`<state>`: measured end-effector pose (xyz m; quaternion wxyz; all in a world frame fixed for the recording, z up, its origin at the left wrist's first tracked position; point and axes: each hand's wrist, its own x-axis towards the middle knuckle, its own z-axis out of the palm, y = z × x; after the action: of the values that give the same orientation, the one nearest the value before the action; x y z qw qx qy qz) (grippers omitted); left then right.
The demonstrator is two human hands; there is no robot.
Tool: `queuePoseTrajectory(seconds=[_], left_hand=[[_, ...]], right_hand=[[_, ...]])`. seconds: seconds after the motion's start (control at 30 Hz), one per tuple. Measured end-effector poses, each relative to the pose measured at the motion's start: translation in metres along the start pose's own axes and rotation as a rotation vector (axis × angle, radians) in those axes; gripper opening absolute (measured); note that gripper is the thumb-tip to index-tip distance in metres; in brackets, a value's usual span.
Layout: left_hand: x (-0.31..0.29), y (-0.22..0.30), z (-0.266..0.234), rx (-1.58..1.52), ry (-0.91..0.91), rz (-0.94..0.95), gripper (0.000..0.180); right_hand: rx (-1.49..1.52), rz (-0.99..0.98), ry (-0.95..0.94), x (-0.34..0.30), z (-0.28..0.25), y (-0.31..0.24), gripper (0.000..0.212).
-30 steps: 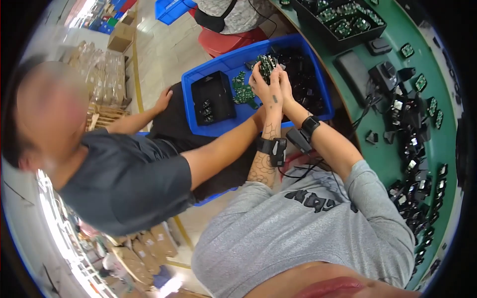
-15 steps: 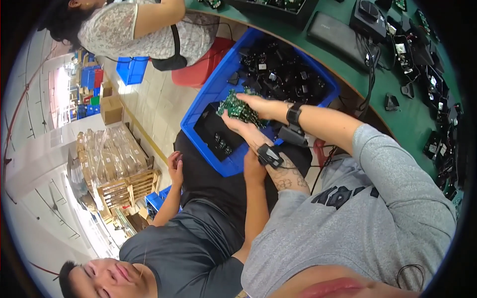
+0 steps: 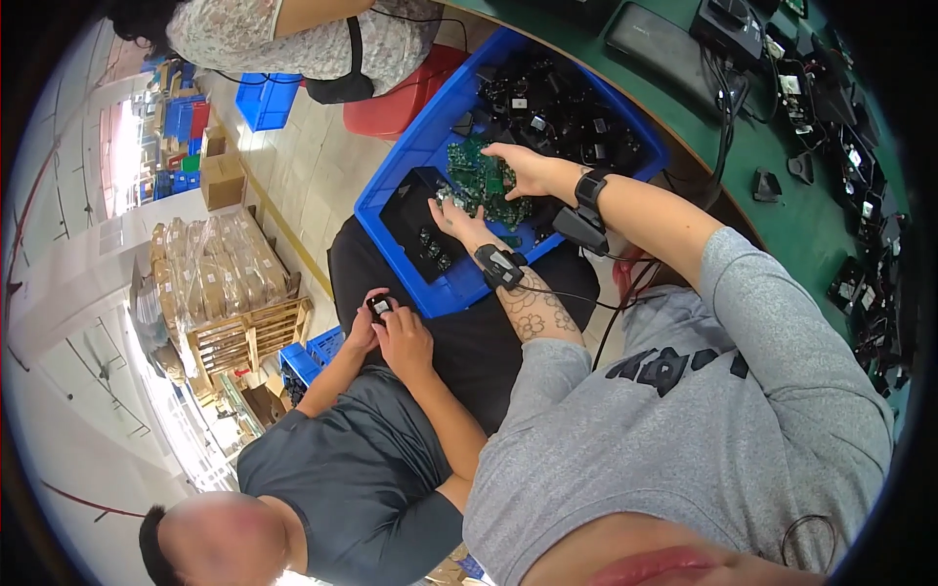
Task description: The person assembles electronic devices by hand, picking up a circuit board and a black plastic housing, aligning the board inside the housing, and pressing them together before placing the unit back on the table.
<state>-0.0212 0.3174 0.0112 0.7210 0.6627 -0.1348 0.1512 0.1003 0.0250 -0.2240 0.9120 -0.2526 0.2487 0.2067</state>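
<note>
Cartons (image 3: 220, 259) under clear film stand on a wooden pallet (image 3: 249, 332), their pale labels too small to read. A yellow line (image 3: 293, 234) crosses the pale floor beside them. Above, a co-worker in a lace-patterned top (image 3: 254, 41), cut off by the upper edge, sits at a red stool (image 3: 415, 98). Below, another co-worker in a dark shirt (image 3: 342, 469) holds a small black part (image 3: 380, 308), mostly covered by fingers. Next comes a blue tub (image 3: 461, 296) with a black box (image 3: 403, 210) of small dark parts in its left end. Green circuit boards (image 3: 474, 168) lie heaped mid-tub, partly hidden by the wearer's hands. The left hand (image 3: 457, 223) is open, palm up, at the heap's near side; a pale bit by its fingers is unclear. The right hand (image 3: 528, 174) is open around the heap's right side, fingers and thumb apart. Black housings (image 3: 552, 112) fill the right end. Dark print on the wearer's grey shirt (image 3: 625, 439) is distorted by folds. Farther right, a green tabletop (image 3: 806, 230) bears a flat black device (image 3: 660, 49) and dark parts running into the black rim.
</note>
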Motion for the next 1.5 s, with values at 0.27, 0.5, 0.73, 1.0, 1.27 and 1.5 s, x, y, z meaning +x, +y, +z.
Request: queuePoseTrajectory(seconds=[0.27,0.5,0.73,1.0,1.27,1.5], left_hand=[[0.004,0.059,0.028,-0.061,-0.153,0.316,0.028],[0.013,0.015,0.210,-0.762,-0.180,0.675,0.025],[-0.019,0.141,0.266,-1.461,-0.518,1.033,0.022],[-0.027,0.157,0.312,-0.998,-0.097,1.070,0.027],[-0.052,0.191,0.379,-1.587,-0.153,1.062,0.025],[-0.094,0.211,0.381,-1.763,-0.179,0.912,0.016]], right_hand=[[-0.087,0.006,-0.102,-0.018,0.010,-0.017,0.094],[-0.699,-0.459,-0.331,-0.071,0.015,0.006,0.040],[-1.034,-0.626,-0.279,-0.315,0.053,-0.041,0.040],[-0.806,-0.967,0.442,-0.510,-0.062,0.013,0.037],[-0.001,-1.577,1.441,-0.589,-0.104,0.164,0.028],[0.375,-1.922,1.585,-0.593,-0.113,0.216,0.023]])
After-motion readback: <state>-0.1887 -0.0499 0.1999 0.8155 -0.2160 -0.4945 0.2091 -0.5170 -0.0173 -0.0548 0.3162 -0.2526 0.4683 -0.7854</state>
